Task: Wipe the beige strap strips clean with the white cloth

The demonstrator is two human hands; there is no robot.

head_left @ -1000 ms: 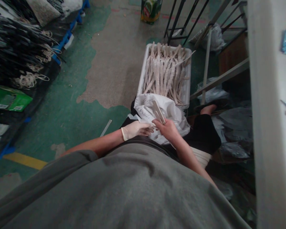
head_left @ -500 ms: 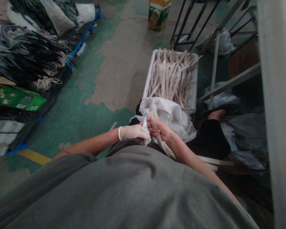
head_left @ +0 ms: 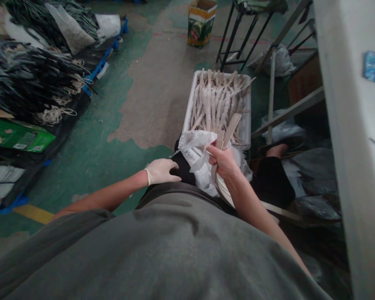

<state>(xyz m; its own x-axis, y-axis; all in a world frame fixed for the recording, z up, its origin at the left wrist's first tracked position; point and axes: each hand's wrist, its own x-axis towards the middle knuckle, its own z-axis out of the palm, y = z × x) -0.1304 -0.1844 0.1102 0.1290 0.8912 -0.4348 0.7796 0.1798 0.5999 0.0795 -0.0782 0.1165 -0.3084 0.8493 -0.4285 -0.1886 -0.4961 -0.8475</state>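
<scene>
My right hand [head_left: 224, 160] is closed around several flat beige strips [head_left: 231, 130], whose ends stick up past the fingers. Their long tails curve down beneath my right forearm and off to the right. Under that hand a crumpled white plastic bag [head_left: 203, 166] with some print lies over my lap. My left hand [head_left: 163, 171], in a pale thin glove, is apart from the strips. It rests by my dark-clad leg [head_left: 184, 168], thumb and fingers spread and nothing between them. Just beyond the bag stands a white tray [head_left: 192, 102] heaped with wrapped, pale strips [head_left: 214, 104].
On the left, a pallet with a blue edge [head_left: 108, 54] bears bundles of dark cords [head_left: 28, 79] and a green carton [head_left: 21, 135]. An open box [head_left: 200, 31] and a black-legged stool [head_left: 237, 41] stand ahead. A pale tabletop [head_left: 346, 125] runs along the right.
My left hand has let go of a thin white sheet and moved left, its fingers opening. My right hand has moved forward and right with the strips, now gripped in a fist.
</scene>
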